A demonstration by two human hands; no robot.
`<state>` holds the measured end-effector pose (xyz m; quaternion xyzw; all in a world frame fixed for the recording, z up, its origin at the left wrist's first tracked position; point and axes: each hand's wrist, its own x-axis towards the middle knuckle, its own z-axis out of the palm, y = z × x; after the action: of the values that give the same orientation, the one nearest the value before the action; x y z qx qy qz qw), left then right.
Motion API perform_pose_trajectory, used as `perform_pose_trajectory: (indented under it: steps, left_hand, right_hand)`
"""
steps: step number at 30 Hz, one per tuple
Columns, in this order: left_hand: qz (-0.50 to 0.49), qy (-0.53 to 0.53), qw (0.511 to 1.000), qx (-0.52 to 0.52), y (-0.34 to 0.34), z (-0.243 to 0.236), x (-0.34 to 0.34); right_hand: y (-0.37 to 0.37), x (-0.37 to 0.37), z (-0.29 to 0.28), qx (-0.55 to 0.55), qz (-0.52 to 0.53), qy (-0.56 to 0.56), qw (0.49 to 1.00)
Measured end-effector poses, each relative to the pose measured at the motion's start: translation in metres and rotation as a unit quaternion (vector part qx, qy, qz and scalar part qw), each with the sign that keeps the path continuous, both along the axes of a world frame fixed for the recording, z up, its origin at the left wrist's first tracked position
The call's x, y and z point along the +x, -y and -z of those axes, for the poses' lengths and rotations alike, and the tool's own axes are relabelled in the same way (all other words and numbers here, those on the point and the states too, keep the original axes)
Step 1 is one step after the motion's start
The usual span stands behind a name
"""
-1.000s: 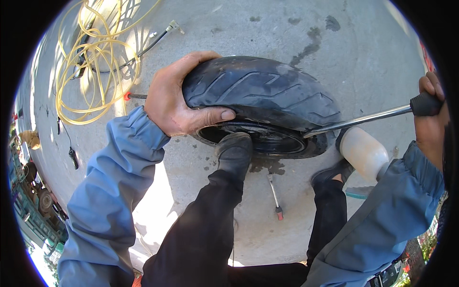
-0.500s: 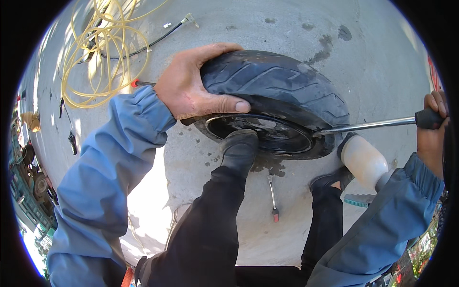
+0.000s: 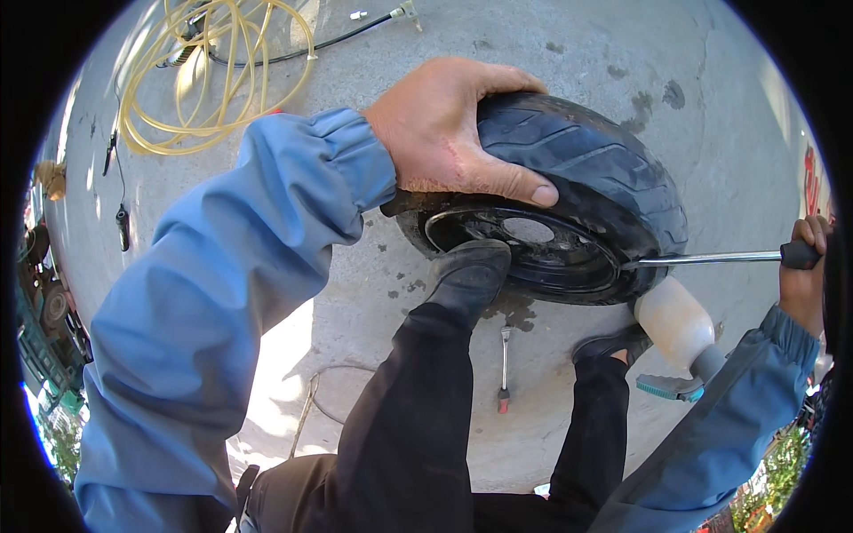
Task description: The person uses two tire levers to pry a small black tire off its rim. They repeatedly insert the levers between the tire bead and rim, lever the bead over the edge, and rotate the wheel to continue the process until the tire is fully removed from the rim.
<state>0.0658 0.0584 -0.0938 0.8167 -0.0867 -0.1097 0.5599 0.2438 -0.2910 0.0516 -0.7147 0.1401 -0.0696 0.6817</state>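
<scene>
A black motorcycle tyre (image 3: 591, 155) on a black wheel rim (image 3: 569, 281) stands tilted on the concrete. My left hand (image 3: 458, 133) is clamped over its upper left part, thumb on the sidewall and fingers hidden behind the tread. At the far right, my right hand (image 3: 804, 266) is wrapped round the black handle of a steel tyre lever (image 3: 702, 259). The lever lies nearly level, its tip at the rim's right edge against the tyre bead. My left shoe (image 3: 475, 266) presses on the wheel's lower left side.
A plastic bottle (image 3: 675, 322) and a teal brush (image 3: 666, 386) lie by my right shoe (image 3: 613, 342). Between my feet is a red-handled ratchet wrench (image 3: 506, 369). Coiled yellow hose (image 3: 218, 67) and a black hose (image 3: 329, 43) spread across the floor at far left.
The tyre and my left hand have shifted to the right in view, with the wheel tilted more. The lever has swung to nearly level, and my right hand sits lower in the picture.
</scene>
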Motion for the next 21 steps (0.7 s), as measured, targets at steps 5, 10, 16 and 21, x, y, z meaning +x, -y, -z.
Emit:
perform_pose_trajectory:
  steps: [5,10,16,21]
  left_hand:
    - [0.021,-0.015,1.000,0.001,-0.002,-0.004,0.006]
    - [0.020,-0.020,1.000,0.012,-0.007,-0.009,0.005]
    - [0.056,-0.019,0.998,0.001,-0.005,-0.010,0.002]
    - [0.051,0.080,0.987,0.126,0.014,-0.027,-0.003]
  right_hand:
    - [0.088,0.028,-0.003,0.156,-0.167,-0.011,0.974]
    - [0.067,0.000,-0.008,0.118,-0.108,0.030,0.987]
    - [0.023,-0.058,-0.027,0.044,-0.037,0.102,0.993]
    - [0.010,-0.080,-0.026,0.059,-0.040,0.133,0.989]
